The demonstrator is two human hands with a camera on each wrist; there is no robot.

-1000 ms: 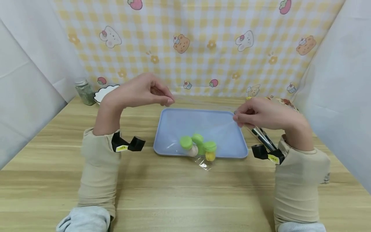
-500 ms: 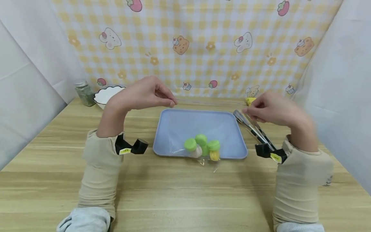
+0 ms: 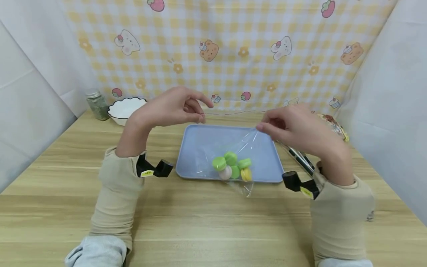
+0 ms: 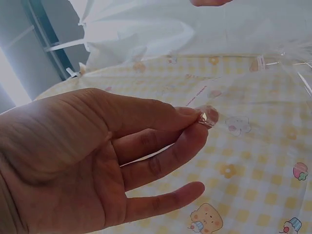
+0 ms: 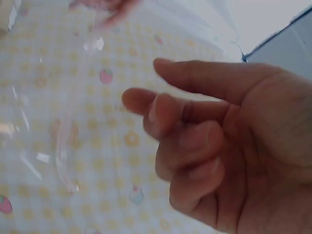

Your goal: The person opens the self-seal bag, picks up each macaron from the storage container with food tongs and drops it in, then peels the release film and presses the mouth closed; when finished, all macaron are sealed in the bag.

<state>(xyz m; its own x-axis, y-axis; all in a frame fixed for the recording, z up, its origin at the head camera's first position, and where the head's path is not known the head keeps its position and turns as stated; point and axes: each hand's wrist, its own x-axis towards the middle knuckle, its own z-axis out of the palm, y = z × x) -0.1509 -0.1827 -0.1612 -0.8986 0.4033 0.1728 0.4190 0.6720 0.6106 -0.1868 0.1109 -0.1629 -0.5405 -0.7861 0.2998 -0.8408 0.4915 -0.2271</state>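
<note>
My left hand (image 3: 178, 105) pinches the upper left corner of a clear plastic bag (image 4: 207, 116) between thumb and fingers, the outer fingers spread away. Inside the bag (image 3: 208, 155) lie several macarons (image 3: 230, 158), green, white and yellow, over the front edge of a blue tray (image 3: 213, 135). The bag's lower end hangs past the tray's front edge. My right hand (image 3: 288, 126) is above the tray's right side, near the bag's upper right. In the right wrist view, its thumb and index finger (image 5: 139, 100) are apart with nothing between them, other fingers loosely curled.
Metal tongs (image 3: 300, 160) lie right of the tray, partly under the right arm. Behind that arm is a shiny patterned packet (image 3: 333, 124). At the back left stand a white scalloped bowl (image 3: 125, 109) and a lidded glass jar (image 3: 97, 105).
My right hand moves out to the right, then back left and inward, its fingers parting. The left hand shifts slightly right and its fingers spread. The macarons settle lower onto the tray's front.
</note>
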